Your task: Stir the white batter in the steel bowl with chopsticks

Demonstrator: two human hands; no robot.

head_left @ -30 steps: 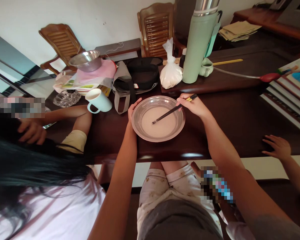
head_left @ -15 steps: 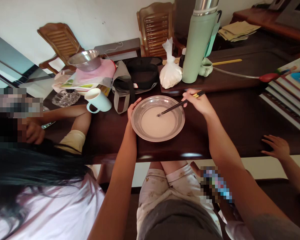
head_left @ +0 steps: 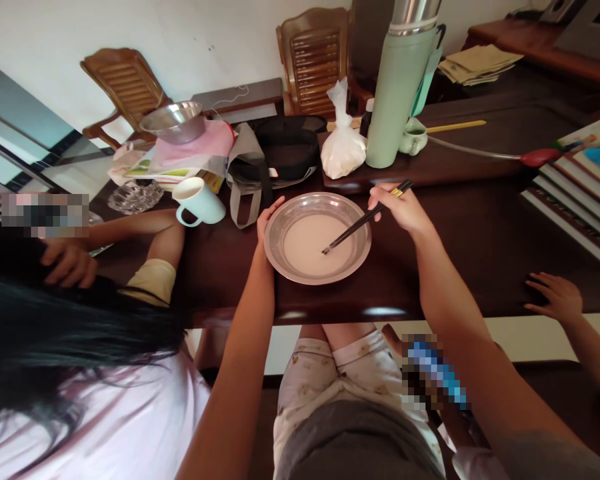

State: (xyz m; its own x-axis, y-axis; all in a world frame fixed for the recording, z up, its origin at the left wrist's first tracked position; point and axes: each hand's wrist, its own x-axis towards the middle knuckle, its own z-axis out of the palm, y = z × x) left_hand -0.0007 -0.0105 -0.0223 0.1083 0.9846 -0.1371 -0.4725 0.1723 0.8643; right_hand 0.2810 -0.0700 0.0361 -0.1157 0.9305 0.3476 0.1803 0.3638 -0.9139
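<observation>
A round steel bowl (head_left: 317,275) with a pale, milky liquid (head_left: 310,247) in it rests near the front edge of the dark table. My left hand (head_left: 269,217) grips the bowl's left side, its fingers partly hidden behind the rim. Black chopsticks (head_left: 363,219) with gold bands are held in my right hand (head_left: 393,205), above the bowl's right rim. They slant down to the left, and their tips dip into the liquid. Beyond the bowl stands a knotted clear bag of white powder (head_left: 344,150).
A green thermos (head_left: 397,100), a small green pot (head_left: 413,137) and a black-grey bag (head_left: 290,153) stand behind the bowl. To the left is a white mug (head_left: 200,202); books (head_left: 575,207) are stacked at right. One person leans at left; another person's hand (head_left: 555,295) rests at right.
The chopstick tips have moved through the liquid, slightly right and toward me. My left hand stays on the bowl. At left, the other person's head and hand have shifted a little.
</observation>
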